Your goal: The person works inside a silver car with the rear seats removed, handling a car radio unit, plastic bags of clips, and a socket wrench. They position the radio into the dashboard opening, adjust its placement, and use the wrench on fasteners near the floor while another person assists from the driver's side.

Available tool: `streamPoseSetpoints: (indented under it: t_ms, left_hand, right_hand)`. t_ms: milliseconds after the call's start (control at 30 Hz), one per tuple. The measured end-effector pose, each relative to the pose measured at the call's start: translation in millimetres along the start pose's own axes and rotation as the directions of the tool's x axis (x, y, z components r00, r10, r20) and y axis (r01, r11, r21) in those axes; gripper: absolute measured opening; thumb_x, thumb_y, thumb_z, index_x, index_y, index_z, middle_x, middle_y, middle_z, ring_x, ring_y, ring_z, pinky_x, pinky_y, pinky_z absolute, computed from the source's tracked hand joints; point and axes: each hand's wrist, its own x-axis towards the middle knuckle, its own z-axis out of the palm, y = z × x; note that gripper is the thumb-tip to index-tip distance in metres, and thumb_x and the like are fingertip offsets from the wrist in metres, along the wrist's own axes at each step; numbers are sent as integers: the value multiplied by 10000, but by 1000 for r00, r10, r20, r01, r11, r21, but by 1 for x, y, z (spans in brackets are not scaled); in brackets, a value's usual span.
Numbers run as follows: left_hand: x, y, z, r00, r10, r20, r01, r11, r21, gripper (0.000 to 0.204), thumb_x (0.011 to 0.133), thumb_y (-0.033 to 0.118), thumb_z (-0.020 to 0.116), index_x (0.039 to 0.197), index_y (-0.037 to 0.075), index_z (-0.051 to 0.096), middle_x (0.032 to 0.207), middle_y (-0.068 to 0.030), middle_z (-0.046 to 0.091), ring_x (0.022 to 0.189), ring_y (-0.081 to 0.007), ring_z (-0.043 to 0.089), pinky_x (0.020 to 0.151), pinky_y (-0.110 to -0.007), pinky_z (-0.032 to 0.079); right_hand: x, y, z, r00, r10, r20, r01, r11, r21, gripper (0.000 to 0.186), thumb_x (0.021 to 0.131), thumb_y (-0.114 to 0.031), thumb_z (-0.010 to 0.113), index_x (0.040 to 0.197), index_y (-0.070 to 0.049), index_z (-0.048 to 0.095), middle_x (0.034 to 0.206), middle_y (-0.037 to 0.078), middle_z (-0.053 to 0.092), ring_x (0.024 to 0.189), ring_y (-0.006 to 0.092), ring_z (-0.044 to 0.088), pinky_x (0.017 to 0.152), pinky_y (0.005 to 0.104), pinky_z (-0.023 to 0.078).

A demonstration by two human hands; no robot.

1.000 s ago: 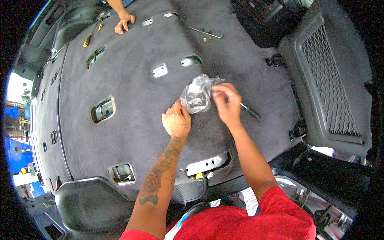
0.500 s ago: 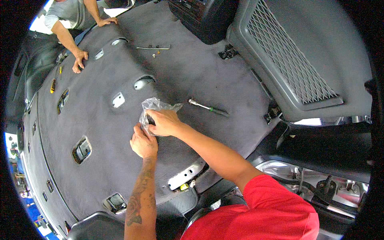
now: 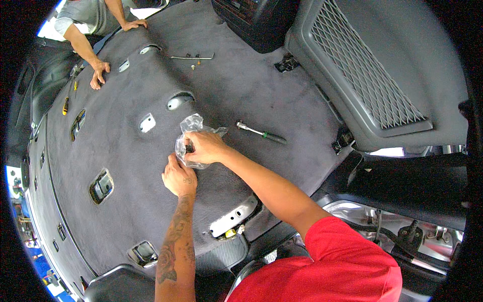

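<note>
A crumpled clear plastic bag point(image 3: 193, 122) lies on the dark grey carpet point(image 3: 121, 151) between my hands. My left hand point(image 3: 179, 177) pinches the bag's near edge with thumb and forefinger. Bent over the bag's opening, my right hand point(image 3: 205, 148) has its fingers closed around a small dark piece point(image 3: 189, 149); its exact kind is hidden by the fingers and plastic. To the right of the bag a ratchet wrench point(image 3: 261, 133) with a green and black handle rests on the carpet.
A co-worker's hands point(image 3: 99, 75) press on the carpet at the far left, near a yellow-handled screwdriver point(image 3: 65, 106). A thin metal bar point(image 3: 191, 57) and several small fasteners lie farther back. Metal brackets point(image 3: 234, 216) show through carpet cutouts. A netted trim panel point(image 3: 367, 70) stands at right.
My right hand has shifted slightly over the bag, and the dark piece at its fingertips shows more plainly. My left hand keeps its pinch on the bag's edge.
</note>
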Motion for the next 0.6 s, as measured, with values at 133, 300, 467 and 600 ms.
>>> streamPoseSetpoints:
  t_ms: [133, 300, 467, 600]
  left_hand:
    - [0, 2, -1, 1000, 1, 3, -1, 1000, 20, 212, 864, 217, 542, 1032, 89, 561, 816, -125, 670, 822, -320, 644, 718, -455, 423]
    - [0, 5, -4, 1000, 21, 11, -21, 999, -41, 180, 845, 224, 562, 967, 95, 589, 825, -110, 669, 829, -323, 637, 715, -455, 423]
    - [-1, 6, -7, 999, 34, -26, -35, 999, -32, 169, 821, 188, 543, 953, 102, 606, 840, -93, 652, 855, -327, 628, 732, -474, 423]
    - [0, 5, -9, 997, -7, 74, 8, 1000, -10, 198, 821, 192, 545, 992, 110, 604, 849, -99, 663, 856, -326, 635, 743, -479, 427]
  right_hand:
    - [-4, -3, -4, 995, -32, 98, 35, 999, -26, 387, 697, -319, 734, 1014, -133, 615, 971, 140, 686, 883, 358, 664, 764, 479, 504]
    - [-14, -8, 4, 996, -5, -91, -2, 997, -76, 405, 740, -348, 721, 1073, -146, 609, 950, 167, 689, 873, 377, 664, 758, 514, 497]
    - [-9, -5, 7, 995, -30, -99, 21, 996, -88, 423, 749, -364, 723, 1102, -149, 637, 963, 156, 698, 866, 371, 666, 765, 494, 510]
    - [-9, -2, 6, 981, -75, -180, 85, 995, 48, 330, 761, -278, 732, 1042, -124, 652, 728, 84, 678, 626, 232, 655, 579, 379, 490]
